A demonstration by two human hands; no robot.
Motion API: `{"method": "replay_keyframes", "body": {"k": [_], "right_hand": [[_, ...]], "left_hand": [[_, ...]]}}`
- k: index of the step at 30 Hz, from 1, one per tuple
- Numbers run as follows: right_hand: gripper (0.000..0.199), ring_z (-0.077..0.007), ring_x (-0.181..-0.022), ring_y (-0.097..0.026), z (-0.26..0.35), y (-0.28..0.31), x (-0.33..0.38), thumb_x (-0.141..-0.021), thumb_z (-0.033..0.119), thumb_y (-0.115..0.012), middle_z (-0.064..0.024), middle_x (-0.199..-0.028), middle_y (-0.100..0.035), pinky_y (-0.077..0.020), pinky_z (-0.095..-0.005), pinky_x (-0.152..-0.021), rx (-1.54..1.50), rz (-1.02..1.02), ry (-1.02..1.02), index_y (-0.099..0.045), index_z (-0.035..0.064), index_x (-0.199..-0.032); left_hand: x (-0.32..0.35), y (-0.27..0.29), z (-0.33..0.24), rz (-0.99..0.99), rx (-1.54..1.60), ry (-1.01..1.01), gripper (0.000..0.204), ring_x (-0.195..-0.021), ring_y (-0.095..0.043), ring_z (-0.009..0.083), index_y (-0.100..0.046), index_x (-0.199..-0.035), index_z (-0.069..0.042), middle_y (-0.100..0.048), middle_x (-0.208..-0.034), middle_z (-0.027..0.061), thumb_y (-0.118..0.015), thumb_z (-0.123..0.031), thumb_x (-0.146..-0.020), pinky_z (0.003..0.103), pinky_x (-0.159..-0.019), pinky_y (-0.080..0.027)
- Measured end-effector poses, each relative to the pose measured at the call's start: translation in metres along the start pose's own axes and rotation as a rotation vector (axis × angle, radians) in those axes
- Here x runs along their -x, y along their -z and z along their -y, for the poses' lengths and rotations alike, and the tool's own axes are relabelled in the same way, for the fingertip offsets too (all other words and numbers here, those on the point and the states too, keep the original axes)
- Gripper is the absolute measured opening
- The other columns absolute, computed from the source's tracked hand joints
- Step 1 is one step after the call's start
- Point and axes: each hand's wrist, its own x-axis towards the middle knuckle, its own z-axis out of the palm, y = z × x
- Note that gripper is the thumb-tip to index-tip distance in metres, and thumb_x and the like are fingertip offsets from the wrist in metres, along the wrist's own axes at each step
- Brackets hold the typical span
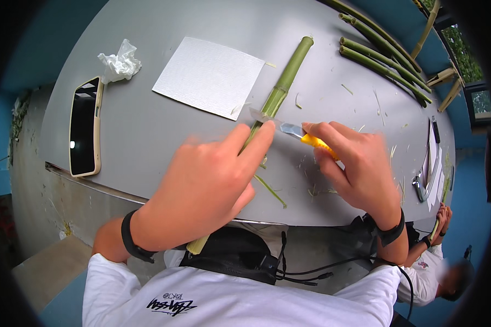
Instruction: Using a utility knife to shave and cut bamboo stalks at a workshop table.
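A green bamboo stalk [288, 76] runs across the table, slanting down under my left hand [204, 182]. The left fingers are closed round its near part, and the stalk's pale end comes out below the wrist. My right hand [360, 163] grips the yellow handle of a utility knife [317, 143]. The knife's blade lies across the stalk just below a joint, where the surface looks scraped. My left index fingertip is at the blade. Thin green peelings lie beside the stalk, with one longer strip [270, 191] near the table edge.
A white square sheet [208, 77], a crumpled tissue [120, 61] and a phone [85, 128] lie to the left. Several bamboo stalks [384, 68] lie at the far right. A hacksaw [420, 188] rests near the right edge, by another person [428, 272] holding a stalk. Black cables [333, 262] hang below the table edge.
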Motion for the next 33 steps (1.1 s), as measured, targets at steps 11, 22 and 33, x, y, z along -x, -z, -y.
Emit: {"method": "replay_keyframes", "body": {"k": [11,22,33], "right_hand": [[0.035,-0.0246,-0.062,-0.062,0.027,-0.003,0.008,-0.094,0.015,-0.071,-0.0050,-0.081,-0.056,-0.0448,-0.0392,-0.052,-0.020,0.038,0.008,-0.064,0.0142,-0.128],[0.036,-0.0240,-0.062,-0.063,0.036,-0.012,0.011,-0.095,0.015,-0.070,-0.0057,-0.081,-0.056,-0.0464,-0.0393,-0.053,0.131,0.005,0.008,-0.064,0.0158,-0.130],[0.023,-0.0295,-0.061,-0.062,-0.009,-0.011,0.003,-0.099,0.013,-0.066,-0.0096,-0.085,-0.067,-0.0464,-0.0385,-0.057,0.025,-0.226,-0.092,-0.065,0.0119,-0.122]], "left_hand": [[0.021,0.006,0.002,0.032,-0.004,0.059,0.058,-0.068,-0.065,0.0305,-0.059,-0.124,-0.005,-0.063,-0.087,0.0098,-0.086,-0.017,-0.074,0.040,-0.056,-0.046],[0.035,-0.007,0.001,-0.072,0.109,0.009,0.074,-0.067,-0.059,0.0304,-0.059,-0.143,-0.003,-0.055,-0.086,0.0115,-0.071,-0.004,-0.070,0.043,-0.058,-0.048],[0.037,-0.003,0.004,-0.028,0.209,0.003,0.079,-0.068,-0.058,0.0298,-0.057,-0.146,-0.004,-0.057,-0.089,0.0125,-0.073,-0.005,-0.068,0.040,-0.059,-0.047]]}}
